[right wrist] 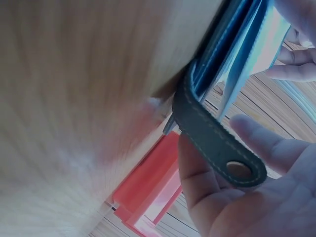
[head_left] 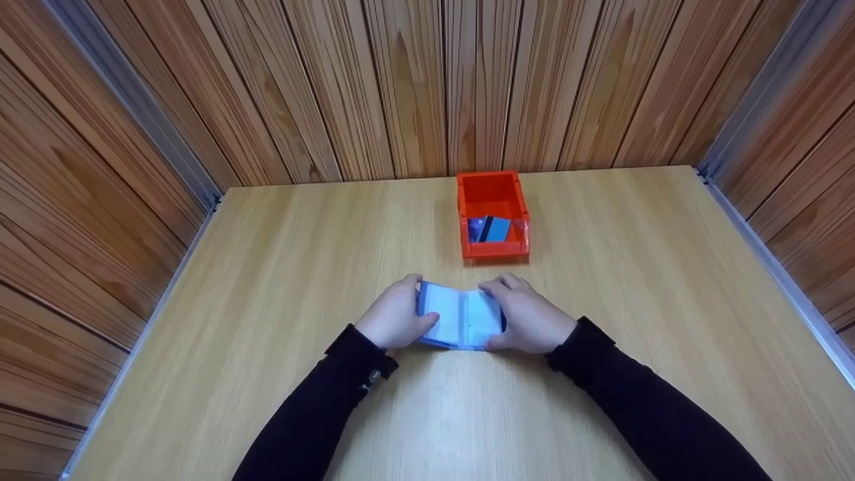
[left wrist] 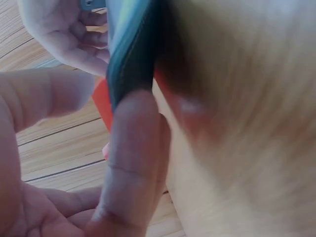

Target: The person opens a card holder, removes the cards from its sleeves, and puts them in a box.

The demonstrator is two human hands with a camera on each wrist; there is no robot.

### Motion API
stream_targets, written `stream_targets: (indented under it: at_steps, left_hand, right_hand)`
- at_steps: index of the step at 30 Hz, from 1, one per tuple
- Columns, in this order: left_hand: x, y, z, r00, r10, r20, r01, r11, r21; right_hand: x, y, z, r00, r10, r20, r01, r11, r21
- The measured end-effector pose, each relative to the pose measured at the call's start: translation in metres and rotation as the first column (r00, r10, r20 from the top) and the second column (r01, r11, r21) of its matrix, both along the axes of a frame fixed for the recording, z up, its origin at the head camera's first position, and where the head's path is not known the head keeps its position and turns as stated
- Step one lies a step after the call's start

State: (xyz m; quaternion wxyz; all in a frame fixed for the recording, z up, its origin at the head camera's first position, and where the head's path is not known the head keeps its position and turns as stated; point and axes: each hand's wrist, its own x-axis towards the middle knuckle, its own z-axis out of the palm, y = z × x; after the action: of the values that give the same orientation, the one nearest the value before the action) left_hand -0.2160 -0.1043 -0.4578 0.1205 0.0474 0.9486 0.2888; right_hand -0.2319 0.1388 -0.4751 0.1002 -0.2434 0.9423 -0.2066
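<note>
A card holder (head_left: 449,314) with pale translucent sleeves lies spread open between both hands, just above or on the table. My left hand (head_left: 399,317) holds its left side, with the thumb over the sleeve and the fingers at the outer edge. On the other side, my right hand (head_left: 531,319) grips the right edge, fingers near the top corner and thumb near the bottom one. The right wrist view shows the dark stitched cover, with a strap (right wrist: 207,126) and its round metal snap (right wrist: 239,169) sticking out by the right hand's fingers. Stitching also runs along the cover (left wrist: 131,54) in the left wrist view.
Beyond the hands stands a red plastic bin (head_left: 495,251) with a blue card (head_left: 495,229) bearing a dark stripe, and something purple-blue beside it. Wood-panelled walls (head_left: 414,87) border the wooden table (head_left: 280,280) at the back and sides.
</note>
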Motion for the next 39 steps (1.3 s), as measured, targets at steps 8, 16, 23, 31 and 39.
stream_targets:
  at_steps: [8,16,23,31,39]
  left_hand:
    - [-0.002,-0.005,0.0,0.999,-0.031,0.022,0.026,0.983,0.183]
    - [-0.002,-0.007,-0.001,0.998,-0.058,0.01,0.053,0.966,0.252]
    - [-0.002,-0.008,-0.001,0.997,-0.071,0.018,0.065,0.97,0.234]
    - [-0.001,-0.008,-0.002,0.996,-0.089,0.001,0.088,0.981,0.171]
    - [-0.001,-0.006,-0.004,0.996,-0.093,0.005,0.092,0.986,0.142]
  right_hand:
    - [0.002,-0.001,0.006,1.0,-0.01,0.015,0.01,0.999,-0.037]
    - [0.023,-0.019,0.021,0.997,0.005,0.079,0.007,0.988,-0.153]
    - [0.044,-0.028,0.014,0.964,0.258,0.068,-0.257,0.966,-0.02]
    - [0.05,-0.03,0.004,0.952,0.304,0.022,-0.305,0.95,0.069]
    - [0.05,-0.029,0.003,0.946,0.323,0.009,-0.323,0.946,0.002]
